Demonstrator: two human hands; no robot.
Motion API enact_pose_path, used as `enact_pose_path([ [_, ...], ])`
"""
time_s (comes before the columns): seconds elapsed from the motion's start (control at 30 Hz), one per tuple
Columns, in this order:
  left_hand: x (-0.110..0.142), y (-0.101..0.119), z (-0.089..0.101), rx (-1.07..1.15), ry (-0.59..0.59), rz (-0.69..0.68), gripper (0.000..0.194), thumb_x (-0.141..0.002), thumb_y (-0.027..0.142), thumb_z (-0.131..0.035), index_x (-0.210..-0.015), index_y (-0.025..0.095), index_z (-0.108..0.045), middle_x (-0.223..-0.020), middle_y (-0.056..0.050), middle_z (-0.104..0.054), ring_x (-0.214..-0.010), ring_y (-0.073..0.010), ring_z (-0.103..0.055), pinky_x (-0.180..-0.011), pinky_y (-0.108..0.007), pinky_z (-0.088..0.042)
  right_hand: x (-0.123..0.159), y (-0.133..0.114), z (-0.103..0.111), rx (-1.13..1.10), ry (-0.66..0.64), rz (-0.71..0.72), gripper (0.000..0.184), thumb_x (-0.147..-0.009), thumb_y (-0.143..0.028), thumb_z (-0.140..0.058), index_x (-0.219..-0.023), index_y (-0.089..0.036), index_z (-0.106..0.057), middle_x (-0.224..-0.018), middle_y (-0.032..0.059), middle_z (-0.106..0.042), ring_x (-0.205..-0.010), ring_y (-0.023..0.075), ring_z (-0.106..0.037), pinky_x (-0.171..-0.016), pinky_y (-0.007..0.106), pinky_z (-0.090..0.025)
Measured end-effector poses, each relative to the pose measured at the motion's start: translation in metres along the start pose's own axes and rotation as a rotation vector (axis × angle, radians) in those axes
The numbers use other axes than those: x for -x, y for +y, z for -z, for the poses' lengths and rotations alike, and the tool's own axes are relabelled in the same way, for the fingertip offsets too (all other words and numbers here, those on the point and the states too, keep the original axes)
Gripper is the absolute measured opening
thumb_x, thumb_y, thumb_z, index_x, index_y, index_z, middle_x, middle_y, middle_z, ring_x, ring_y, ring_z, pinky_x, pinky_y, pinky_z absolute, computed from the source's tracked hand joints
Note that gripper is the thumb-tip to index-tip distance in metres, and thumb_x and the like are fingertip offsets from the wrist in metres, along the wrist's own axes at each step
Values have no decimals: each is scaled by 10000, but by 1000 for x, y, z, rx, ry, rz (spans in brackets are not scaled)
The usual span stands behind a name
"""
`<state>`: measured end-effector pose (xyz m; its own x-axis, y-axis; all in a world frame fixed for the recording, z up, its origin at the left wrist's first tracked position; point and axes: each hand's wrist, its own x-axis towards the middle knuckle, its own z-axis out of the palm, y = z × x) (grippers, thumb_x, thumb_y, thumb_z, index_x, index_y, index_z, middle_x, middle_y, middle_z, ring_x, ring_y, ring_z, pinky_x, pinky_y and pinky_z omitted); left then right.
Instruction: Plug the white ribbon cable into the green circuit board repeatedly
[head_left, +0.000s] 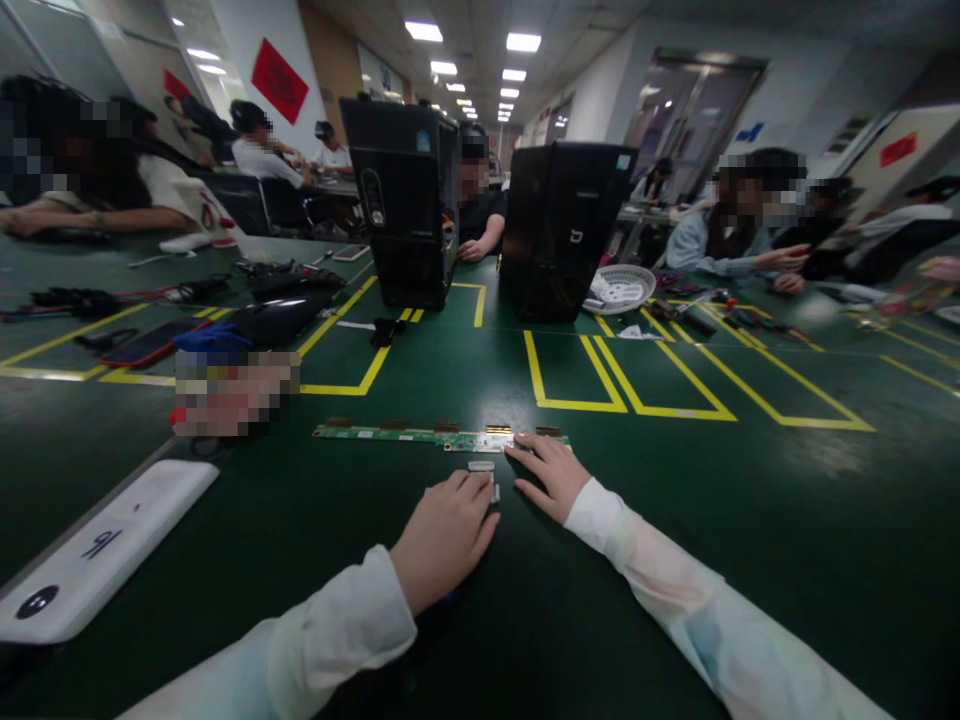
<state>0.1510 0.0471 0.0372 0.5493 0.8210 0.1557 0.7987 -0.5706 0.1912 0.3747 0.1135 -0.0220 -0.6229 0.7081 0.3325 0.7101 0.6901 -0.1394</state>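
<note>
A long, narrow green circuit board (405,435) with brown flaps along its far edge lies across the table in front of me. My right hand (551,475) is open, its fingers spread, with fingertips resting on the board's right part. Closer to me, my left hand (448,535) lies palm down with its thumb apart from the fingers. Its fingertips touch or cover small light-coloured pieces, whose kind I cannot make out. One such small piece (481,466) shows just beyond the fingertips, below the board. Part of these pieces is hidden under the left hand.
Two black computer towers (409,210) (566,230) stand at the back. A white device (105,550) lies at left, near cables and tools (285,280). Behind right is a white basket (621,288). Yellow tape (577,405) marks the green table. Several people sit around.
</note>
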Motion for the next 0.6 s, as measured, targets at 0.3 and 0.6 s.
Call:
enact_pose_path([
  [0.3, 0, -3, -18, 65, 60, 18, 427, -945, 319, -444, -1322, 137, -526, -1354, -113, -579, -1263, -248, -503, -1057, -436, -440, -6, -2, 7, -38, 24, 15, 446, -928, -356, -468, -1315, -156, -565, -1334, 159, -520, -1232, 292, -450, -1023, 503, -411],
  [0.6, -5, -9, -21, 35, 45, -2, 460, -943, 347, -454, -1340, 123, -515, -1387, -116, -563, -1300, -260, -490, -1076, -449, -430, -5, 3, -1, -30, 64, 56, 450, -924, -342, -469, -1327, -161, -554, -1350, 151, -528, -1233, 293, -463, -1024, 520, -412],
])
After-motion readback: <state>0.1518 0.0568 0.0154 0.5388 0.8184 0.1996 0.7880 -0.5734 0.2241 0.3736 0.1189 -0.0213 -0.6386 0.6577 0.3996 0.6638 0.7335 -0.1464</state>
